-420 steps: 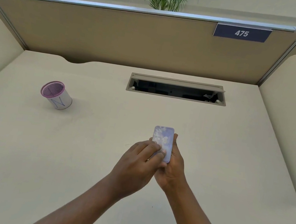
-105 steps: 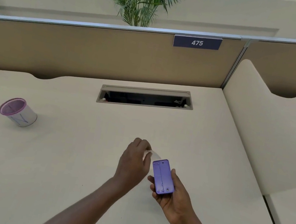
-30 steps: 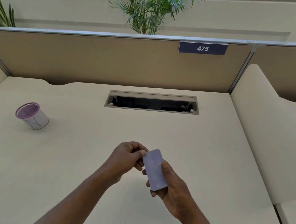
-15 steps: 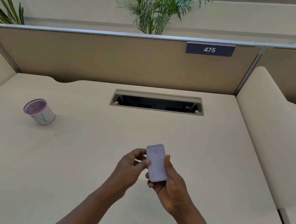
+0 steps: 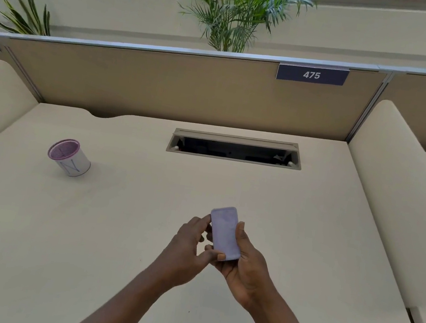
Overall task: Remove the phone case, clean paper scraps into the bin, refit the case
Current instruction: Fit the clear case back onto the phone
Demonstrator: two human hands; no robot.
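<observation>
Phone (image 5: 224, 232) is clamped in the right hand (image 5: 244, 267); left hand (image 5: 188, 243) fingers pinch its nine-o'clock edge. Case refitting seems underway; edges need pressing.

Lilac phone (image 5: 224, 232) between left hand (image 5: 187, 249) and right hand (image 5: 245, 268), above desk (image 5: 113, 229).

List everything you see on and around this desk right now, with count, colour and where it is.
phone: one, lilac, held above the desk's middle
bin: one, white with purple rim, desk's left side
desk: one, cream, filling the foreground
cable slot: one, grey frame, dark inside, desk's rear centre
partition: one, tan, behind the desk
sign: one, navy, reads 475, partition top right
plants: two, green, beyond the partition
left hand: one, fingers on the phone's left edge
right hand: one, gripping the phone
</observation>
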